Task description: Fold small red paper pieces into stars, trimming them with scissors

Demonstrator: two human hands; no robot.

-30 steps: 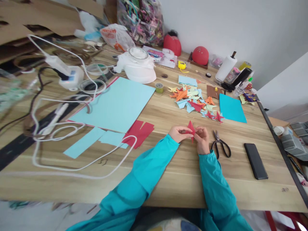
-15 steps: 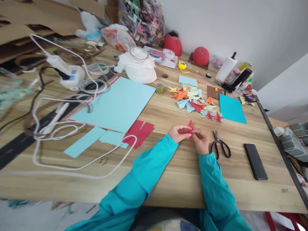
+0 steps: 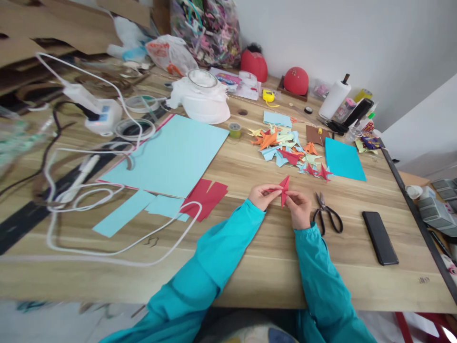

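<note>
A folded red origami crane (image 3: 284,186) is held up between my two hands, just above the wooden table. My left hand (image 3: 264,195) pinches its left side between thumb and fingers. From the other side, my right hand (image 3: 299,207) grips its right part, so the fingertips cover some of the paper. Beyond my hands lies a heap of folded paper cranes (image 3: 282,145) in orange, pale blue, pale green and red. Black-handled scissors (image 3: 326,214) rest with blades apart just right of my right hand.
Pale blue sheets (image 3: 167,152) and red paper strips (image 3: 205,197) lie to the left, with a white cable (image 3: 124,251) looping around them. A black phone (image 3: 380,237) is at right. Bright blue paper (image 3: 344,159) sits by the heap. A tape measure (image 3: 268,95) stands farther back.
The red crane has turned slightly between my fingers, its upper point now leaning right. Both hands keep their pinch in nearly the same place; the view has shifted a little.
</note>
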